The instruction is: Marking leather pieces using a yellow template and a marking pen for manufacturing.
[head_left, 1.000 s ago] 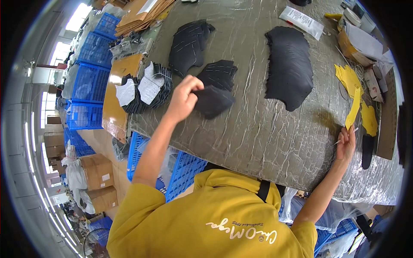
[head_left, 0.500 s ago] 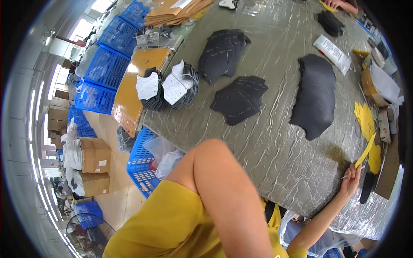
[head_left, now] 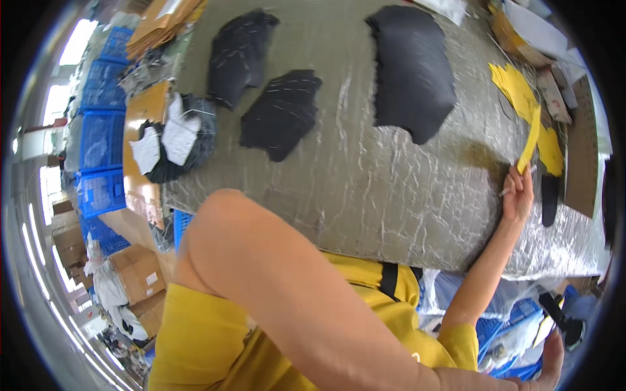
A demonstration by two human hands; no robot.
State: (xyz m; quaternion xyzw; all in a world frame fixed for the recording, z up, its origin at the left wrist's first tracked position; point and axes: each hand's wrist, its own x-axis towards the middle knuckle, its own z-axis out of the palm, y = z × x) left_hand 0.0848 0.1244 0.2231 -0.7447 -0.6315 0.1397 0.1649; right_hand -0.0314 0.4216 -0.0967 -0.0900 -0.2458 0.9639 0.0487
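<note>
My right hand [head_left: 517, 192] is closed over the table's right side. It pinches the lower end of a narrow yellow flat piece [head_left: 531, 140]. A thin pale pen-like stick [head_left: 503, 193] also pokes out of the same hand. Beyond it lie yellow flat cut-outs [head_left: 518, 91], and a black elongated piece [head_left: 550, 202] rests beside the wrist. Bent across the foreground is my left arm, its elbow over the table's near edge. My left hand [head_left: 551, 365] shows only partly at the lower right, with a finger stretched up; the rest is cut off.
Black cut pieces lie on the film-covered table [head_left: 352, 195]: a large stack [head_left: 414, 75] and two smaller ones [head_left: 280, 114], [head_left: 238, 55]. White-topped bundles [head_left: 179, 133] sit at its left edge. Blue crates [head_left: 101, 143] and cardboard boxes [head_left: 140, 274] stand left; a cardboard panel [head_left: 580, 150] edges the right.
The view has shifted, so the table's contents sit further left and up. My left forearm has swung across to the right, bringing part of that hand into view. My right hand keeps its hold.
</note>
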